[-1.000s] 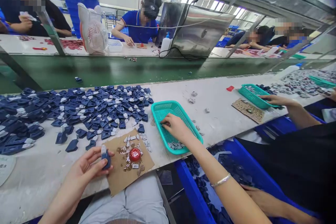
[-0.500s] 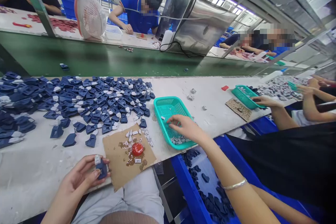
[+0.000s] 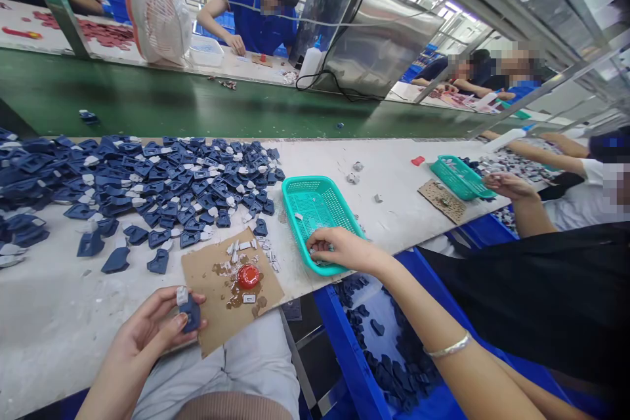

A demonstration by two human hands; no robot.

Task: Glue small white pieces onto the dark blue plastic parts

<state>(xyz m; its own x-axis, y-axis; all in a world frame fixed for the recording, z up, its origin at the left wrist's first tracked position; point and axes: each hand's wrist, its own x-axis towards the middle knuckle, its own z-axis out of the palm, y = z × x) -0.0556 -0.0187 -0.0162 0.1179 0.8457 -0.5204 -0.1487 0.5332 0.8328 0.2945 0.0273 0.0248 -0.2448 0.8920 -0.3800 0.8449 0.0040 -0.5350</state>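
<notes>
My left hand (image 3: pixel 157 325) grips a dark blue plastic piece (image 3: pixel 189 312) with a pale grey tip, held upright between thumb and fingers beside a cardboard sheet (image 3: pixel 201 275). Reaching into a green mesh basket (image 3: pixel 290 210), my right hand (image 3: pixel 339 249) has its fingers curled down over small grey parts at the near end. Whatever lies between those fingertips is hidden. On the cardboard sit a wet red round cap (image 3: pixel 248 276), brownish wet stains and several small grey-white pieces (image 3: pixel 249 298).
A large heap of blue pieces (image 3: pixel 162 177) covers the table's left. Below the table edge, a blue crate (image 3: pixel 339 348) holds more dark pieces. To the right, a co-worker's hand (image 3: pixel 512 185) is near another green basket (image 3: pixel 460 180). A green belt (image 3: pixel 221 108) runs behind.
My right hand has lowered into the basket, its fingers curling in among the small grey parts. My left hand keeps hold of the blue plastic piece. The view has shifted slightly.
</notes>
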